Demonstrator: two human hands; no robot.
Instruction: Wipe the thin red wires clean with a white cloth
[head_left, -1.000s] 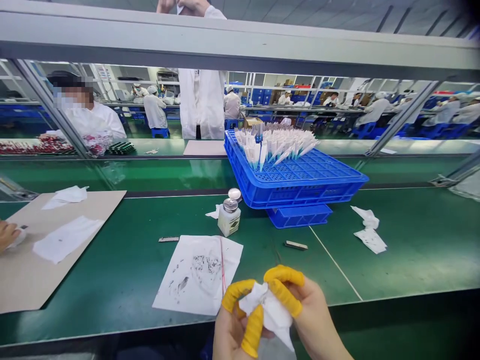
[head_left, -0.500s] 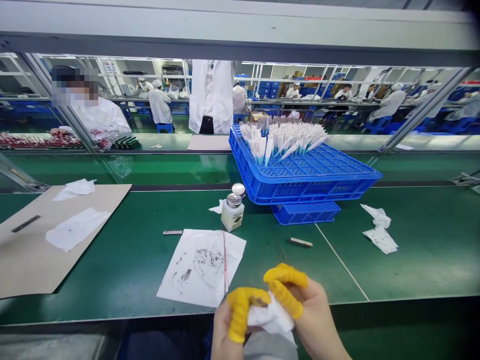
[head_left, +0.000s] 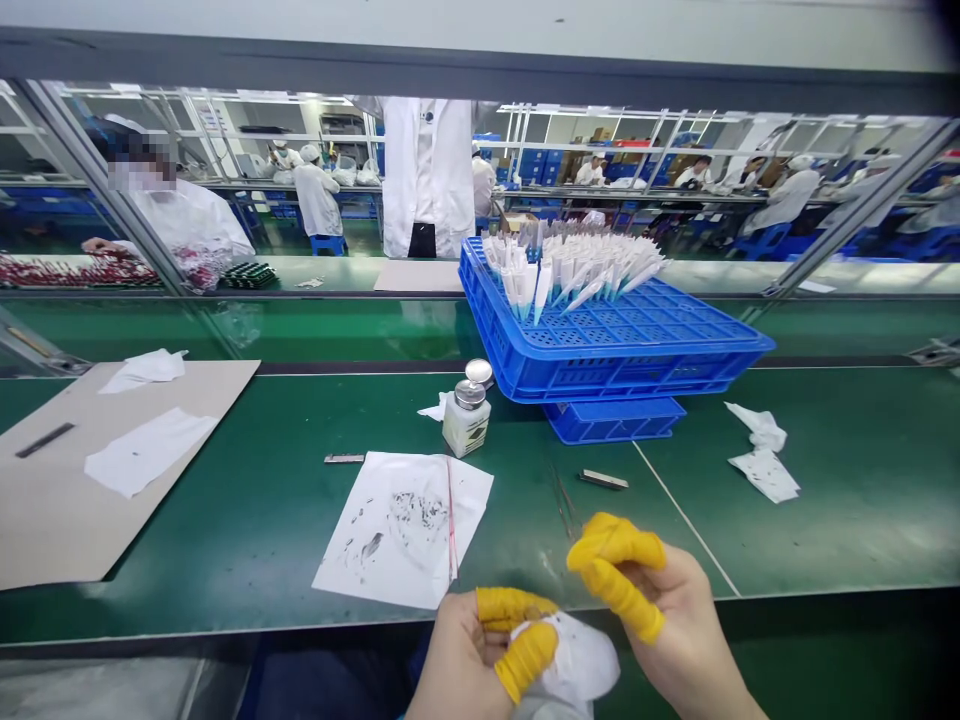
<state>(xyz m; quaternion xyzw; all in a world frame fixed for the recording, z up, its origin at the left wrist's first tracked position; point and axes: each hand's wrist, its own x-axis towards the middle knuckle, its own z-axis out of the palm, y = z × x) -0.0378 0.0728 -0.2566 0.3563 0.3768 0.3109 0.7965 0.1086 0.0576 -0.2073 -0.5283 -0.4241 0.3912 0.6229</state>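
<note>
Yellow finger cots cover the thumb and some fingers of both my hands. My left hand is closed on a crumpled white wipe at the table's front edge. Apart from it, to the right, my right hand is pinched, thumb against fingers; what it holds, if anything, is hidden. Thin tweezers lie just beyond the right fingertips. Farther off rests a small dark metal bar. Left of my hands lies a white sheet with black smudges and a red line.
A white bottle with a metal cap stands behind the sheet. A blue crate holding many white pointed pieces sits on a smaller blue box. Used wipes lie right, cardboard left. A co-worker sits across.
My hands have moved apart: the right hand has left the wipe and shifted right, while the left keeps it. The view has shifted slightly.
</note>
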